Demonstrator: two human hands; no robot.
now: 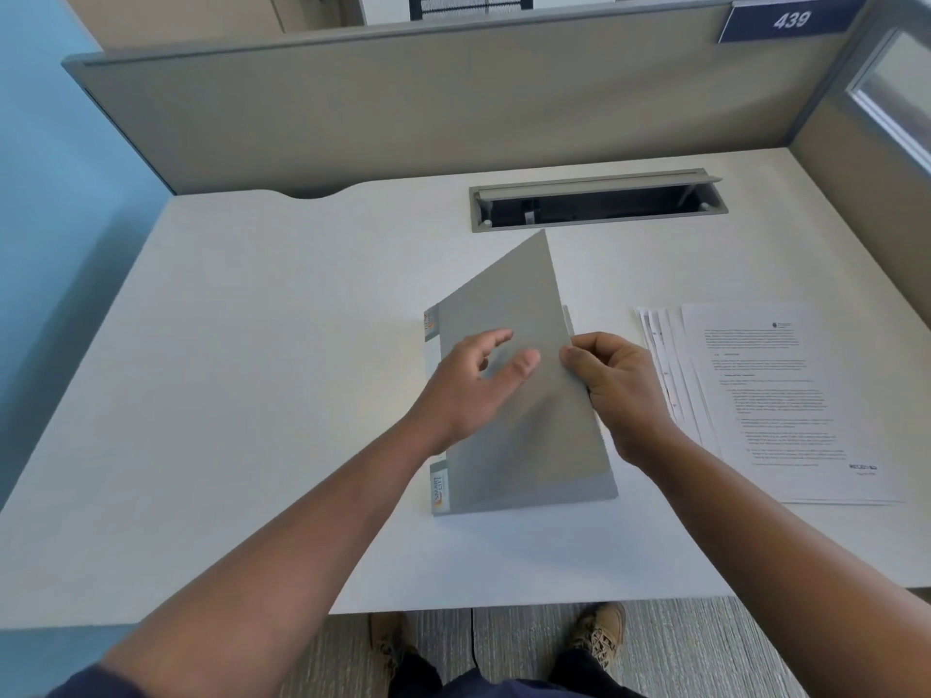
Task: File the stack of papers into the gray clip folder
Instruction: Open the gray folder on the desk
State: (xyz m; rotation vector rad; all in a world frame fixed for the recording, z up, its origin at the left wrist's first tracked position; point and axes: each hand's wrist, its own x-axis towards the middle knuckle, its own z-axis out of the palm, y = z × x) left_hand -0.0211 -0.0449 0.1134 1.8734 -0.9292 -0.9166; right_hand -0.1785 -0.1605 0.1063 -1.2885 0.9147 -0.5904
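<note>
At the frame's centre a matte gray clip folder lies on the white desk, its long axis running from the near edge away, leaning slightly left. Its flat front cover is lifted along the right edge, and a printed label strip shows on the spine at left. The left hand hovers over the cover, fingers spread loose. The right hand pinches the cover's right edge between thumb and curled fingers. Right of it, a fanned stack of papers, white with printed text, lies flat. Farther back sits a gray cable tray slot.
</note>
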